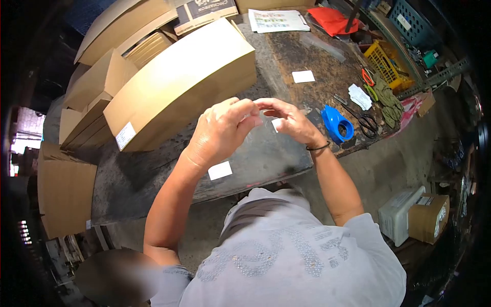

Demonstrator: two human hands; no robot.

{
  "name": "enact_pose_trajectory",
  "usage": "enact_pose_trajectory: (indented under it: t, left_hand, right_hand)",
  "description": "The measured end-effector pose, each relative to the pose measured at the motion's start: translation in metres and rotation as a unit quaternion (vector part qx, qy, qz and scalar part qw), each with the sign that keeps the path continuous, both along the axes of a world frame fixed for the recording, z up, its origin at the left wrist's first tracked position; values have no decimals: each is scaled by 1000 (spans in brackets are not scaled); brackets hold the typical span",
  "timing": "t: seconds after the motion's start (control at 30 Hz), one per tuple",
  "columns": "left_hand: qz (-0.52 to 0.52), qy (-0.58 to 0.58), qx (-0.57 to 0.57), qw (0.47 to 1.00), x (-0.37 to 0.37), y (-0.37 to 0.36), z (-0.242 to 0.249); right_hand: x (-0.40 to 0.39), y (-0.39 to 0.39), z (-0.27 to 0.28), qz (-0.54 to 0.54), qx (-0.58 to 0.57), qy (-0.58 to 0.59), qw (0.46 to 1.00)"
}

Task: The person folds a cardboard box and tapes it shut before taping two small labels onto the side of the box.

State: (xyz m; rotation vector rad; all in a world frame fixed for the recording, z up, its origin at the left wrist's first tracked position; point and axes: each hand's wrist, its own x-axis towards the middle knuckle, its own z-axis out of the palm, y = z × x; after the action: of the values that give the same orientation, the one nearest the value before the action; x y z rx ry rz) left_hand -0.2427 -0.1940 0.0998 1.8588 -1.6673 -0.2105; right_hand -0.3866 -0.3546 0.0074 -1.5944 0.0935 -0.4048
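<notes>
Above the dark worktable (286, 158), my left hand (222, 129) has its fingers pinched together around something clear and thin that I cannot make out well. My right hand (290, 123), with a black band at the wrist, is closed close beside it and grips a small white piece (277, 125). The fingertips of both hands nearly meet. A white card (220, 171) lies on the table below my left hand, and another white card (303, 77) lies beyond my right hand. To the right of my right hand is a blue tape dispenser (337, 124).
A long cardboard box (179, 82) with a white label stands at the left, with more cartons (84, 120) behind. Black scissors (367, 124), crumpled white paper (360, 96), a green cloth (388, 102) and a yellow basket (382, 64) are at the right. Papers (277, 21) lie at the back.
</notes>
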Motion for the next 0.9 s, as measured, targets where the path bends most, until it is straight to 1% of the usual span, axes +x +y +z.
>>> enact_pose_trajectory:
  t: [0.07, 0.13, 0.2, 0.23, 0.27, 0.33, 0.4, 0.47, 0.53, 0.6, 0.63, 0.67, 0.7, 0.77, 0.8, 0.87, 0.9]
  left_hand:
    - [6, 88, -19, 996, 12, 8, 10]
    - [31, 99, -20, 994, 24, 23, 22]
    - [76, 171, -32, 982, 37, 42, 27]
    - [108, 198, -18, 974, 44, 50, 25]
    - [113, 198, -20, 974, 50, 59, 19]
    - [157, 229, -15, 961, 60, 74, 2]
    - [165, 254, -20, 953, 64, 88, -11]
    - [184, 253, -32, 949, 68, 99, -21]
    - [184, 278, -50, 941, 75, 109, -29]
    - [209, 295, -120, 925, 81, 118, -32]
    - [210, 323, -121, 915, 84, 124, -31]
    - [211, 325, -122, 914, 89, 130, -35]
    - [213, 339, -130, 907, 94, 136, -41]
    - [216, 370, -144, 892, 101, 146, -53]
    - [216, 373, -143, 891, 103, 151, -60]
    - [237, 391, -142, 878, 108, 162, -81]
    - [246, 396, -143, 873, 110, 167, -93]
  right_hand:
    - [21, 3, 4, 85, -21, 2, 996]
    - [31, 5, 9, 84, -25, 6, 996]
    - [39, 7, 10, 105, 10, 101, 989]
    - [42, 11, 12, 109, 71, 100, 986]
    - [47, 15, 13, 114, 69, 101, 986]
    - [56, 23, 14, 126, 16, 125, 984]
    - [65, 31, 9, 137, 11, 139, 981]
    - [72, 41, 9, 134, -25, 165, 977]
    - [79, 46, 2, 128, -45, 189, 973]
    - [82, 51, -7, 120, -65, 212, 968]
    - [82, 55, -10, 112, -27, 208, 971]
    - [83, 57, -14, 104, 11, 203, 974]
    - [83, 59, -17, 105, 11, 205, 973]
    - [82, 60, -23, 75, 65, 180, 979]
    - [81, 61, -24, 75, 65, 182, 978]
    - [80, 67, -27, 31, 92, 190, 977]
    - [79, 70, -27, 31, 93, 194, 976]
